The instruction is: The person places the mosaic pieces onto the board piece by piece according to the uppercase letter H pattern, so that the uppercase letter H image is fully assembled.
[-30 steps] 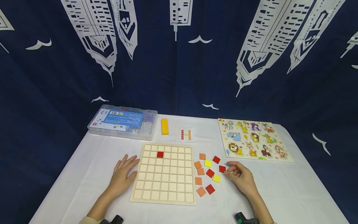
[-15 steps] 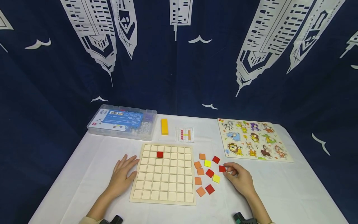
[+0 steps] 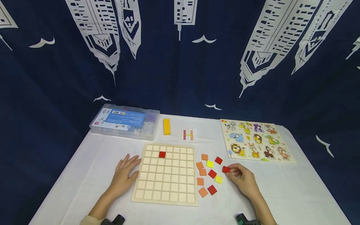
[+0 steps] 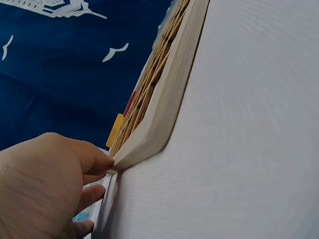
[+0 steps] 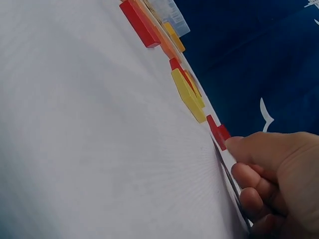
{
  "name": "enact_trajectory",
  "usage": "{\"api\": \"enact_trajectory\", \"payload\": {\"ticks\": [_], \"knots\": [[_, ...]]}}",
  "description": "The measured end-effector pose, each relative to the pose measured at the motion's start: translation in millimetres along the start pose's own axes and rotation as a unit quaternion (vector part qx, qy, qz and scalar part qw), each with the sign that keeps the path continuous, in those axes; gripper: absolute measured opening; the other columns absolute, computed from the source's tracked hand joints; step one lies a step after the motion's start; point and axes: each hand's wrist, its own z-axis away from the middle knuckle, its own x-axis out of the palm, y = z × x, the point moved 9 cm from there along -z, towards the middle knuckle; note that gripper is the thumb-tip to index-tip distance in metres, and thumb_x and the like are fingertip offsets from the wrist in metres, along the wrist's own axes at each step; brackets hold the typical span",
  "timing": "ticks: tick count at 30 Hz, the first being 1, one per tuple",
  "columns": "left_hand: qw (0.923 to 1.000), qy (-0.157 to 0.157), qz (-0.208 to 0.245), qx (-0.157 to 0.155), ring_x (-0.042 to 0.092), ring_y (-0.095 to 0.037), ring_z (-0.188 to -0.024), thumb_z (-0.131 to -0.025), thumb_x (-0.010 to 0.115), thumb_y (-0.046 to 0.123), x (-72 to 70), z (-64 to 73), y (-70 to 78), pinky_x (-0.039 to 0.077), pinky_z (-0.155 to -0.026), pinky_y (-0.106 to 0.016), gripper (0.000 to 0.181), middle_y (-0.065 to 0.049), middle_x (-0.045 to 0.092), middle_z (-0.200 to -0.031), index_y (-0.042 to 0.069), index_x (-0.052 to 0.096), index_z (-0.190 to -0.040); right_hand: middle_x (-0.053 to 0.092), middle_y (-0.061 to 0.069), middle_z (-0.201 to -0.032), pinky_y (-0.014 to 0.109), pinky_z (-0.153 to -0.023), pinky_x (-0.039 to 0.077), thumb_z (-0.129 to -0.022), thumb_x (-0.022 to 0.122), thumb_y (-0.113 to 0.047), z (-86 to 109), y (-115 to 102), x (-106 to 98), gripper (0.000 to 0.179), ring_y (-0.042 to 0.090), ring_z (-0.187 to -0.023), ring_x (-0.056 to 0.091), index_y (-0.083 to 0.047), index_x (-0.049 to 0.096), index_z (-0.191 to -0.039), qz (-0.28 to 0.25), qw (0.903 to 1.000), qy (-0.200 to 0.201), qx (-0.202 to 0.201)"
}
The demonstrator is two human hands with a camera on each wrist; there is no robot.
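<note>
My right hand (image 3: 244,179) pinches a small red square tile (image 3: 226,169) between thumb and index finger, the other fingers curled under. In the right wrist view the same red tile (image 5: 216,133) shows at the thumb tip. A wooden grid board (image 3: 166,175) lies in front of me, with one red tile (image 3: 162,154) seated in its second row. My left hand (image 3: 124,173) rests flat with fingers spread, its fingertips at the board's left edge. Up close in the left wrist view, the left hand (image 4: 55,184) touches the corner of the board (image 4: 149,137).
Loose orange (image 3: 203,192), yellow (image 3: 218,179) and red tiles (image 3: 212,190) lie right of the board. Behind it are a yellow block (image 3: 167,127), a pattern card (image 3: 187,135) and a clear plastic case (image 3: 125,122). An animal puzzle board (image 3: 257,140) lies at the back right.
My right thumb and index finger have closed on the red tile, which has shifted slightly right and tilted. The left hand keeps its place at the board, and the head view has shifted slightly.
</note>
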Motion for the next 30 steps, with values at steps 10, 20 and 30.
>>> {"api": "enact_trajectory", "payload": {"ticks": [10,20,30], "knots": [[1.0000,-0.001,-0.005,0.000,0.022,-0.048,-0.144,-0.088,0.063,0.001,-0.3,-0.6,1.5,0.008,-0.115,-0.066,0.044,-0.021,0.048,-0.146,0.002,0.059,-0.132,0.062,0.003,-0.083,0.017,-0.059,0.044,-0.082,0.076,-0.006,-9.6,-53,5,0.021,0.009,-0.072,0.051,-0.004,0.067,-0.101,-0.065,0.9972,-0.016,-0.032],[0.9996,-0.023,0.003,-0.017,0.018,-0.048,-0.146,-0.091,0.062,0.006,1.9,1.2,-2.8,0.005,-0.116,-0.066,0.044,-0.020,0.044,-0.150,0.003,0.057,-0.134,0.062,0.001,-0.080,0.017,-0.059,0.043,-0.080,0.078,-0.008,-31.2,-146,70,0.020,0.012,-0.071,0.053,-0.008,0.069,-0.097,-0.152,0.9837,-0.064,-0.071],[0.9997,-0.024,0.002,-0.007,0.018,-0.049,-0.146,-0.091,0.063,0.009,1.2,0.9,-0.6,0.006,-0.116,-0.067,0.044,-0.020,0.044,-0.149,0.004,0.057,-0.134,0.065,0.001,-0.079,0.016,-0.059,0.043,-0.082,0.077,-0.009,-32.5,-199,134,0.020,0.009,-0.067,0.050,-0.002,0.068,-0.099,-0.165,0.9706,-0.126,-0.121]]}}
